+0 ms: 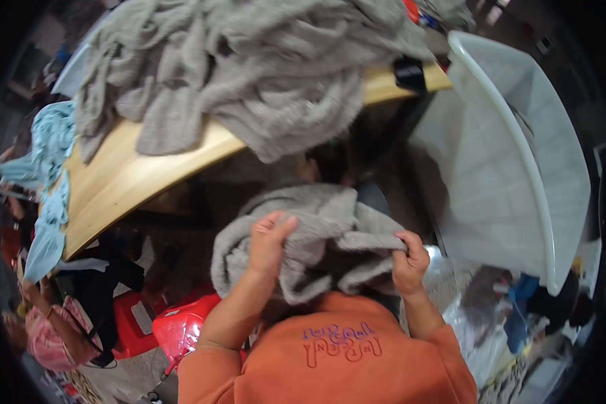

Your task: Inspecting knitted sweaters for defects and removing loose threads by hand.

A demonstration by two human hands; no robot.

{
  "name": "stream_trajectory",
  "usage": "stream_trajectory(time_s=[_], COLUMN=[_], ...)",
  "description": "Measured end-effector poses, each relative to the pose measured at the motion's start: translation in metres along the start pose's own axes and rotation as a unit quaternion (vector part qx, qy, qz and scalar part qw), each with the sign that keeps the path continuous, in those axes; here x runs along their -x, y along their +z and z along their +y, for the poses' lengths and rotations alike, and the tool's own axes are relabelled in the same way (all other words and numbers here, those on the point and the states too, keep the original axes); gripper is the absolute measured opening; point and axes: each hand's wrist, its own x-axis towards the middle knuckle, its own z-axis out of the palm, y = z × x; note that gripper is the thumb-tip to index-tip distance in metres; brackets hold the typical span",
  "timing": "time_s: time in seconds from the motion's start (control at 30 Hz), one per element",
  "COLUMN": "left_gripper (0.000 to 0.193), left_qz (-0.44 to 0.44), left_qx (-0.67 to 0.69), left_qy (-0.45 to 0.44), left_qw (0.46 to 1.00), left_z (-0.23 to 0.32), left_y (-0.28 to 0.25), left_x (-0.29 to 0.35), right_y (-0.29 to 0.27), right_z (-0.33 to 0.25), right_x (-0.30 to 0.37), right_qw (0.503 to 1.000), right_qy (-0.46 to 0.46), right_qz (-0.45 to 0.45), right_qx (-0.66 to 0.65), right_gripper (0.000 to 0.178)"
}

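A grey fuzzy knit garment [316, 210] is held up in loose folds just in front of my body, below the table's edge. My left hand [271, 241] is closed on its left part, with the thumb on top and the other fingers partly hidden. At its right end, my right hand [411, 261] pinches the cloth, and the stretch between the hands hangs slack with a dark hollow under it. More grey garments [283, 74] of the same cloth lie heaped on the wooden table [121, 182] ahead, some drooping over its front edge.
On the right stands a large white plastic bin [498, 155]. A small black item [409, 74] sits at the table's right end. Light blue cloth [50, 148] hangs off the left end. Red plastic seats [182, 326] and a person in pink [60, 337] are at the lower left.
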Motion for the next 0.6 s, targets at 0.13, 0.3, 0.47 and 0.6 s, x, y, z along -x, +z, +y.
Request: stream_trajectory(time_s=[0.13, 0.3, 0.47, 0.6], left_gripper=[0.010, 0.006, 0.002, 0.004], left_qz=[-0.011, -0.039, -0.123, -0.201], left_qx=[0.009, -0.009, -0.120, -0.219], left_qy=[-0.002, -0.008, -0.049, -0.001], left_qw=[1.000, 0.999, 0.984, 0.955], left_z=[-0.003, -0.005, -0.002, -0.019], left_y=[0.001, 0.011, 0.036, 0.041], left_x=[-0.006, -0.006, 0.013, 0.025], right_y=[-0.004, -0.012, -0.002, 0.019], right_z=[-0.018, -0.027, -0.051, -0.048], right_x=[-0.004, -0.013, -0.017, -0.011], right_qw=[0.999, 0.985, 0.945, 0.927], right_qy=[-0.030, -0.164, -0.302, -0.346], right_qz=[-0.008, 0.013, -0.099, -0.143], right_qx=[-0.022, 0.057, 0.084, 0.018], right_gripper=[0.019, 0.026, 0.030, 0.028])
